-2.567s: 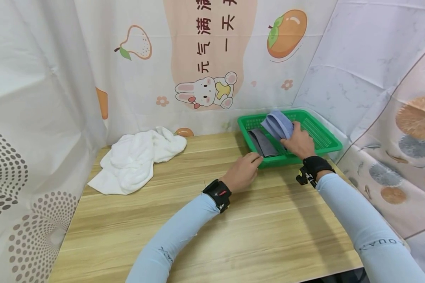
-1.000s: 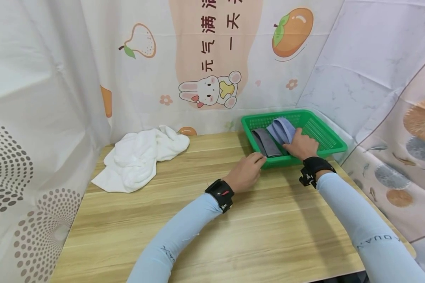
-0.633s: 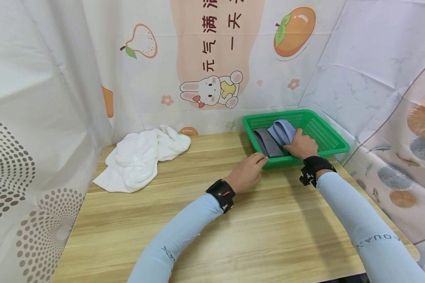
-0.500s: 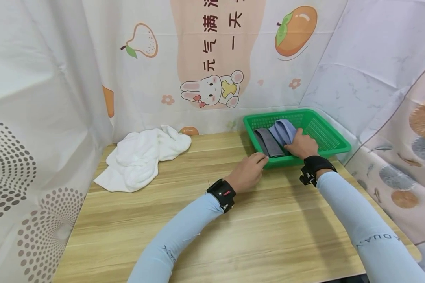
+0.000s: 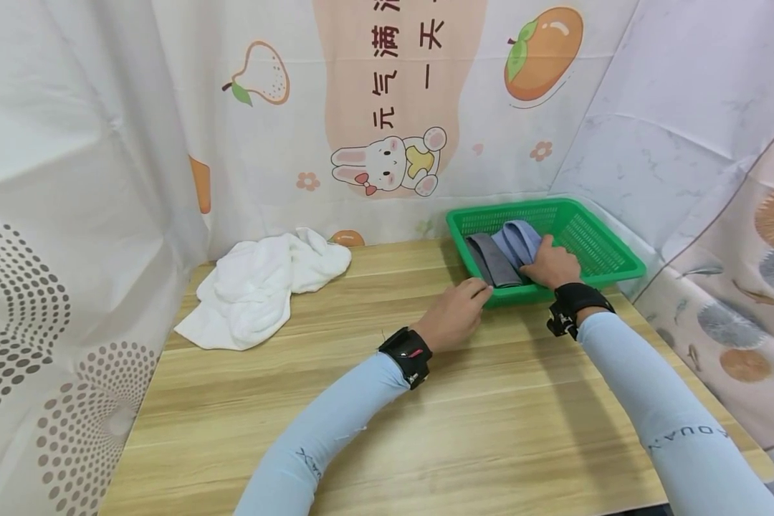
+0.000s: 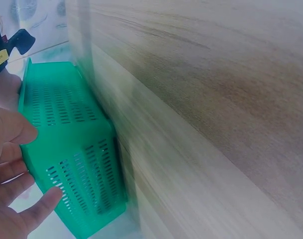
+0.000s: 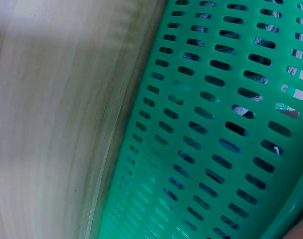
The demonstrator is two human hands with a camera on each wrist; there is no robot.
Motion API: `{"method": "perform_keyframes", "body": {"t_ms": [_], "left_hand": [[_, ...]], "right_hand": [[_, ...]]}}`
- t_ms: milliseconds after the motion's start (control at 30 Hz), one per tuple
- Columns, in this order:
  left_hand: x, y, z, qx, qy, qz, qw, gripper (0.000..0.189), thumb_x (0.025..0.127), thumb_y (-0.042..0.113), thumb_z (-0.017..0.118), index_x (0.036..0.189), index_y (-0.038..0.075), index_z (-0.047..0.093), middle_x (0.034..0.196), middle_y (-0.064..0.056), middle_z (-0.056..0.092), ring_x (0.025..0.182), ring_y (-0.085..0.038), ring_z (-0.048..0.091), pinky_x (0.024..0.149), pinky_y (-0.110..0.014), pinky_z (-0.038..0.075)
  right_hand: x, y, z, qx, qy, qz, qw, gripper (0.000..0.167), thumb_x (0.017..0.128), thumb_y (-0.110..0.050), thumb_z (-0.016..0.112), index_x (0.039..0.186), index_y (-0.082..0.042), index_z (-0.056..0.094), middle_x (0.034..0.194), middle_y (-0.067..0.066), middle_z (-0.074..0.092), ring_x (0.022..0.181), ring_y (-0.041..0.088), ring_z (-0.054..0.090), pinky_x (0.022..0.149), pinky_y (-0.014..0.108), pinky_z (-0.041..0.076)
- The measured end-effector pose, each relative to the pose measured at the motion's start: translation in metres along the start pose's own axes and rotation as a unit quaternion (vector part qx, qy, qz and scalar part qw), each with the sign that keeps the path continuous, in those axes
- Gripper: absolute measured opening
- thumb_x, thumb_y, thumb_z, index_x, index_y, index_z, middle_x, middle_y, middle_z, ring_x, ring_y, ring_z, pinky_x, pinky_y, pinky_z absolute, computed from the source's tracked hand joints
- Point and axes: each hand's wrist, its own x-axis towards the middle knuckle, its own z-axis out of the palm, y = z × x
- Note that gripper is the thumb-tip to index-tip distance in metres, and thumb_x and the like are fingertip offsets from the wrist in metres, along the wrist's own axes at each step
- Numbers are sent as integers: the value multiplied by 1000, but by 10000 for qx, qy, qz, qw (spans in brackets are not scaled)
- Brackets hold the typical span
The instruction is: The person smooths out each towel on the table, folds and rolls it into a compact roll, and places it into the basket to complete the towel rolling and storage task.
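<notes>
Pinching the folded blue cloth (image 5: pixel 514 240) inside the green basket (image 5: pixel 595 242), your right hand (image 5: pixel 557 265) reaches over the basket's near side, its thumb and fingers closed about the end of the cloth nearest you. Beside the blue cloth, toward the basket's left end, lies a folded grey cloth (image 5: pixel 495 261). Your left hand (image 5: pixel 456 312) grips the basket's near left corner; in the left wrist view, its thumb presses the outer wall, the next fingers meet the rim and the little finger stretches along the slotted side. The basket sits on a wood-grain counter (image 5: pixel 477 423), against the printed curtain (image 5: pixel 245 158) behind it. Well apart to the basket's left, a crumpled white cloth (image 5: pixel 254 290) lies on the counter. You wear light-blue sleeves (image 5: pixel 335 416) and black wristbands (image 5: pixel 408 356), which stand on the near side of the basket.
</notes>
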Motion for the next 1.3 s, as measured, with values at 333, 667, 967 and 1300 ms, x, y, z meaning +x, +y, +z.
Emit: {"method": "perform_keyframes", "body": {"t_ms": [333, 667, 967, 1300], "left_hand": [[-2, 1, 4, 49, -56, -37, 10000, 44, 104, 14, 53, 147, 2, 54, 144, -9, 54, 135, -19, 50, 99, -30, 50], [0, 0, 0, -18, -76, -56, 10000, 46, 103, 12, 54, 148, 0, 52, 145, -11, 53, 135, -21, 49, 103, -30, 47], [2, 0, 1, 13, -172, 71, 9998, 45, 105, 12, 50, 148, 0, 51, 146, -11, 53, 136, -20, 49, 104, -27, 45], [0, -2, 2, -35, -134, 60, 9999, 45, 104, 9, 52, 148, 0, 51, 147, -11, 52, 138, -20, 47, 105, -27, 45]], "right_hand": [[1, 3, 6, 267, 30, 8, 9996, 89, 92, -26, 71, 152, 7, 14, 108, 52, 53, 91, 66, 58, 71, 68, 50], [6, 0, 6, 232, 140, -64, 9996, 81, 91, -24, 72, 144, 9, 21, 105, 51, 55, 88, 65, 59, 70, 67, 50], [6, 2, 5, 156, -257, 180, 9994, 98, 94, -24, 69, 152, 17, 2, 105, 53, 54, 92, 65, 58, 74, 66, 50], [11, -1, 4, 75, -941, 131, 9954, 89, 98, -23, 59, 152, 17, 1, 118, 54, 47, 105, 66, 54, 86, 69, 46]]}}
